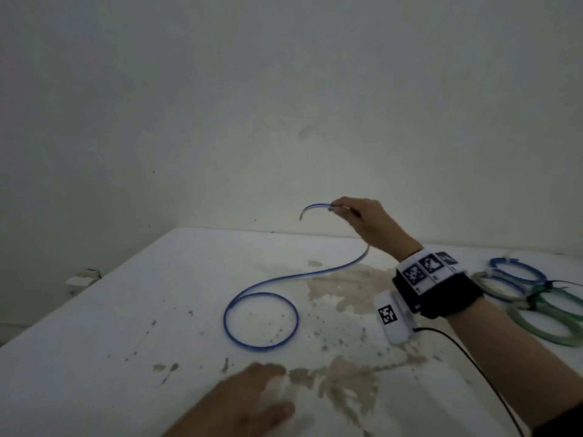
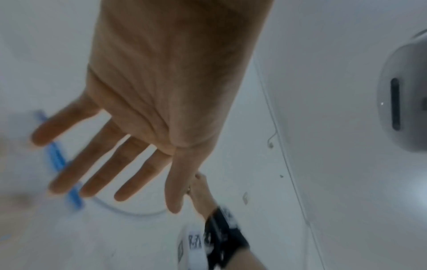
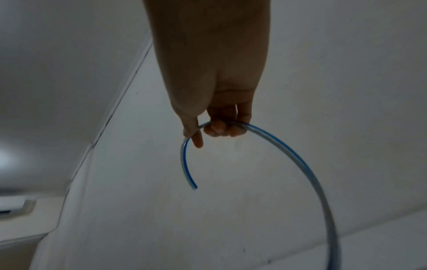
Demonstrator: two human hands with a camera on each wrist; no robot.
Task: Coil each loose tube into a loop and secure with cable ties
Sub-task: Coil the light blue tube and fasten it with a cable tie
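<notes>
A thin clear tube with a blue stripe (image 1: 262, 320) lies partly looped on the white table (image 1: 126, 310), its free length rising to the right. My right hand (image 1: 353, 212) is raised above the table's far side and grips the tube (image 3: 289, 155) near its end, fingers curled round it (image 3: 219, 127); a short tail curves down past the thumb. My left hand (image 1: 252, 402) hovers low at the near edge with straight, spread fingers (image 2: 97, 164), holding nothing, just short of the loop (image 2: 57, 159).
Several coiled tubes, blue (image 1: 517, 271) and green (image 1: 545, 323), tied with black cable ties, lie at the table's right edge. Brown stains (image 1: 347, 373) mark the tabletop. A white wall stands close behind. A black cable (image 1: 467, 351) trails from the right wrist camera.
</notes>
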